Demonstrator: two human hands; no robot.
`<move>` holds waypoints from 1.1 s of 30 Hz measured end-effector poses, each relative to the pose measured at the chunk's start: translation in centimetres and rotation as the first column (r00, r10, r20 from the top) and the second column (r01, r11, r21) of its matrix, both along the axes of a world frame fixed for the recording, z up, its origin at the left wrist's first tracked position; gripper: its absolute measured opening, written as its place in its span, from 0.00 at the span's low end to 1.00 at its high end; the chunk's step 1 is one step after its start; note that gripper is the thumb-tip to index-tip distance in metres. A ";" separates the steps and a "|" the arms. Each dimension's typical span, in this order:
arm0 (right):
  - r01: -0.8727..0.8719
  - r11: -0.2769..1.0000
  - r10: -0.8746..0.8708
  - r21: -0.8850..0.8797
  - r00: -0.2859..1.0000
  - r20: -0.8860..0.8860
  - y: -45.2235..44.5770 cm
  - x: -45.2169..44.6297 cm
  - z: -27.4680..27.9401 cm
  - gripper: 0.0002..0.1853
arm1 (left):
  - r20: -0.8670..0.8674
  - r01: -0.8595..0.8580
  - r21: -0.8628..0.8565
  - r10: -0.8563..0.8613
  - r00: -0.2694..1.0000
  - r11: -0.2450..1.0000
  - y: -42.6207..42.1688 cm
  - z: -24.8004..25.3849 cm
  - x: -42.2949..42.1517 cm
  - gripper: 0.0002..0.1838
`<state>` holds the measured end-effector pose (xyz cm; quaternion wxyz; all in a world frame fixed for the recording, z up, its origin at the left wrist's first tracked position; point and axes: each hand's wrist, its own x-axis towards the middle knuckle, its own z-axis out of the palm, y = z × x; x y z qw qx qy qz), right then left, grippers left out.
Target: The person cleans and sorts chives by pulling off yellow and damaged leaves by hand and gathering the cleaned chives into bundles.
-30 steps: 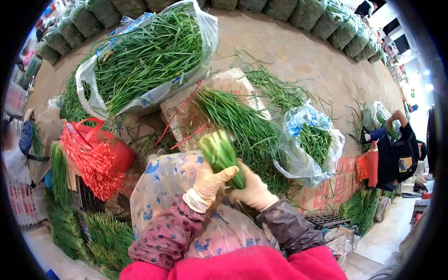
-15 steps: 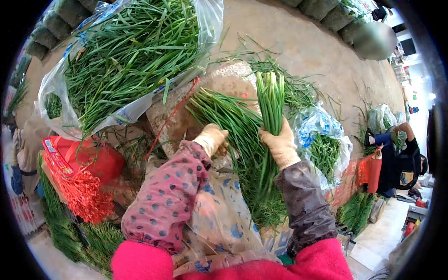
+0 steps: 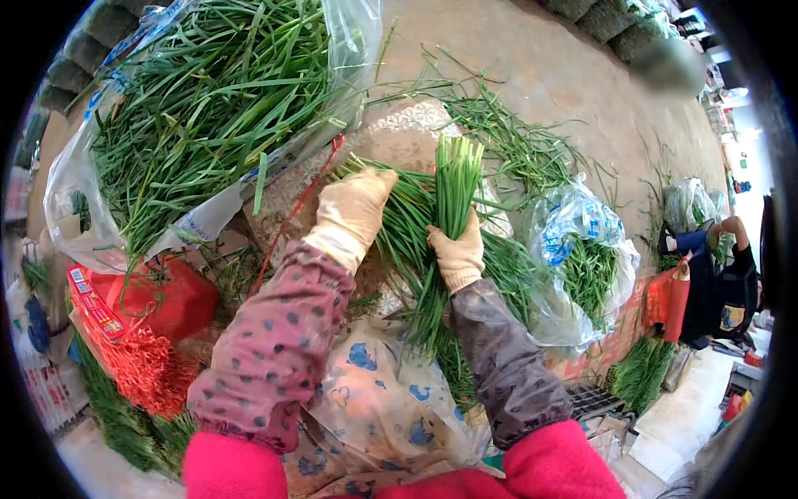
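My right hand (image 3: 458, 247), in a cream work glove, is wrapped round a bunch of garlic chives (image 3: 457, 187), pale cut ends up and green leaves hanging below the fist. My left hand (image 3: 356, 208), gloved alike, is over the end of the loose chives (image 3: 405, 204) lying on a worn, dirty board (image 3: 407, 150). Its fingers are curled together; what they hold, if anything, is hidden. A red strip (image 3: 303, 200) runs across the board left of my left hand.
A large open plastic bag (image 3: 353, 50) of greens is at upper left. Red ties (image 3: 150, 366) lie by a red bag (image 3: 170, 295) at left. A smaller bag (image 3: 544, 312) of greens is right of my right hand. Another person (image 3: 706, 283) is at far right.
My left hand has moved up and left to the end of the loose chives. My right hand, still holding its bunch, has shifted slightly left. The view has shifted a little.
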<state>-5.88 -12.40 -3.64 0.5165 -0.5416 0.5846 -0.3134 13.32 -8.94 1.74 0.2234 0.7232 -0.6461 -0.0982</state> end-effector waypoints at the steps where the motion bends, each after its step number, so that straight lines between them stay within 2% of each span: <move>1: 0.001 1.000 -0.001 0.009 1.000 -0.007 0.0 0.1 0.2 0.44 | 0.068 0.051 -0.073 -0.046 0.997 0.996 -0.7 -1.5 -0.1 0.10; 2: 0.003 1.000 -0.002 0.018 1.000 -0.015 0.0 0.1 0.2 0.44 | 0.137 0.107 -0.143 -0.087 0.987 0.984 -1.4 -2.0 -0.1 0.11; 3: -0.007 1.000 0.007 -0.004 1.000 0.026 -0.1 -0.1 -0.2 0.43 | 0.083 0.109 0.092 -0.117 0.990 0.990 -2.0 -2.5 -0.2 0.16; 4: -0.006 1.000 0.006 -0.004 1.000 0.024 -0.2 -0.1 -0.1 0.43 | 0.080 0.110 0.092 -0.118 0.990 0.990 -3.0 -4.2 0.3 0.16; 6: -0.038 0.999 0.037 0.019 0.999 0.027 -0.3 -0.1 0.4 0.41 | -0.320 0.189 0.328 -0.080 0.944 0.925 -4.3 -8.7 1.4 0.15; 7: -0.042 0.999 0.042 0.000 0.999 0.020 -0.3 -0.2 0.5 0.40 | -0.357 0.219 0.289 -0.107 0.928 0.932 -3.8 -5.9 1.5 0.11; 8: -0.038 0.999 0.038 0.005 0.999 0.019 -0.2 -0.2 0.4 0.40 | -0.358 0.223 0.293 -0.109 0.927 0.930 -3.7 -6.1 1.6 0.11; 11: -0.042 0.997 0.041 -0.059 0.999 -0.013 0.0 -0.1 0.3 0.39 | -0.515 0.126 0.174 -0.019 0.857 0.977 -3.4 -6.3 1.9 0.06; 12: -0.014 0.999 0.014 -0.039 1.000 0.007 0.1 0.0 0.3 0.40 | -0.515 0.124 0.176 -0.017 0.857 0.977 -3.5 -6.4 1.9 0.06; 14: 0.012 1.000 -0.011 -0.019 1.000 0.027 0.1 0.0 0.3 0.40 | -0.430 -0.036 0.269 0.153 0.890 0.962 -3.8 -5.4 1.8 0.06; 15: -0.014 1.000 0.014 -0.013 1.000 0.004 0.0 -0.2 0.2 0.41 | -0.564 -0.093 0.235 0.214 0.797 0.968 -4.0 -6.8 2.2 0.06; 16: -0.038 0.999 0.038 -0.006 0.999 -0.018 -0.1 -0.1 0.5 0.43 | -0.565 -0.094 0.235 0.215 0.796 0.967 -3.8 -7.0 2.4 0.06; 18: -0.020 0.999 0.020 0.043 1.000 -0.007 -0.1 0.1 1.3 0.44 | -0.765 -0.144 0.127 0.190 0.616 0.981 -3.7 -7.4 2.6 0.07; 19: 0.000 0.996 -0.001 0.092 1.000 0.004 0.0 0.2 1.7 0.44 | -0.604 -0.070 0.100 0.116 0.788 0.993 -3.6 -7.1 2.8 0.08; 20: 0.002 0.996 -0.002 0.093 1.000 0.003 -0.1 -0.1 1.0 0.44 | -0.604 -0.068 0.101 0.116 0.788 0.993 -3.4 -5.5 2.3 0.08; 21: -0.015 0.999 0.015 0.047 1.000 -0.007 -0.3 -0.5 -0.3 0.45 | -0.341 0.106 0.091 -0.069 0.938 0.990 -3.1 -3.9 1.6 0.08; 22: -0.032 0.999 0.032 0.000 0.999 -0.017 -0.3 -0.3 -0.5 0.45 | -0.047 0.271 0.134 -0.267 0.962 0.953 -2.9 -2.8 1.1 0.09; 23: -0.021 0.999 0.021 0.044 1.000 0.005 -0.2 -0.3 0.0 0.45 | -0.060 0.332 0.053 -0.329 0.943 0.942 -3.0 -4.3 0.9 0.10; 26: -0.050 0.997 0.049 0.052 0.999 0.010 -0.5 -0.6 -1.2 0.45 | -0.078 0.310 0.302 -0.301 0.951 0.902 -4.0 -4.8 -0.1 0.11; 27: -0.047 0.998 0.046 0.051 0.999 0.006 -0.6 -0.8 -1.6 0.45 | -0.082 0.314 0.300 -0.303 0.949 0.901 -4.1 -5.1 -0.3 0.11; 29: -0.027 1.000 0.027 0.003 0.994 -0.104 -0.5 -0.5 -0.9 0.43 | -0.098 0.231 0.286 -0.211 0.973 0.930 -4.3 -5.4 -0.7 0.11; 30: -0.025 1.000 0.025 0.007 0.994 -0.105 -0.4 -0.6 -1.0 0.43 | -0.100 0.233 0.290 -0.213 0.972 0.928 -4.5 -5.5 -1.0 0.11; 32: -0.043 0.999 0.043 -0.002 0.998 -0.041 -0.5 -0.5 -0.8 0.42 | -0.040 0.106 0.468 -0.098 0.994 0.878 -5.6 -4.8 -1.7 0.11; 33: -0.043 0.999 0.041 -0.016 0.993 -0.107 -0.5 -0.5 -0.3 0.40 | -0.115 0.013 0.566 0.064 0.991 0.824 -6.1 -4.5 -1.9 0.09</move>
